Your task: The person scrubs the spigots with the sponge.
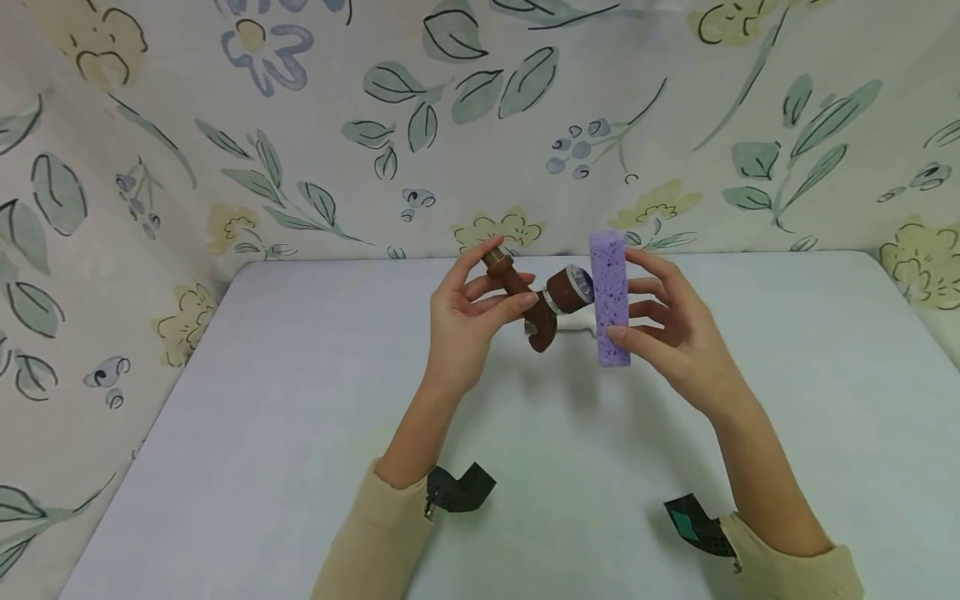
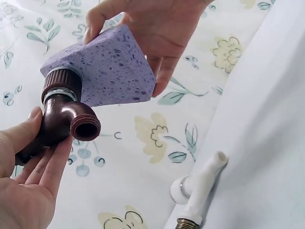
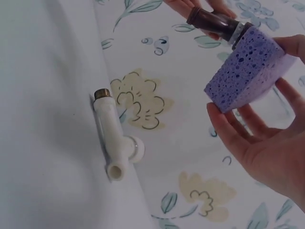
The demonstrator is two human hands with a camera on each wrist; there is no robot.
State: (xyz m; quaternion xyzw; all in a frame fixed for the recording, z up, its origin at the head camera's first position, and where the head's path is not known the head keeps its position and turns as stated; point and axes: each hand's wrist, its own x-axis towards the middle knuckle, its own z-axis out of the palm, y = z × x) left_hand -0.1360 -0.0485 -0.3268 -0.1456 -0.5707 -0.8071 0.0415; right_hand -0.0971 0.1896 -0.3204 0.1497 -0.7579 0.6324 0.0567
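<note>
In the head view, my left hand [image 1: 468, 325] grips a brown faucet [image 1: 542, 312] with a brass threaded end, raised above the table. My right hand [image 1: 678, 333] holds a purple sponge [image 1: 611, 300] upright by its edges, thumb on the near side and fingers behind. The round knob [image 2: 63, 83] of the faucet meets the face of the sponge in the left wrist view. The faucet's open spout [image 2: 86, 128] points toward that camera. A white faucet [image 3: 114, 133] with a brass threaded end lies on the table, partly hidden behind the held things in the head view.
The white table [image 1: 300, 433] ends at the back against a floral cloth [image 1: 300, 167], which also hangs along the left side. A black wrist strap piece [image 1: 461, 487] sticks out from the left sleeve, another [image 1: 699, 525] from the right sleeve.
</note>
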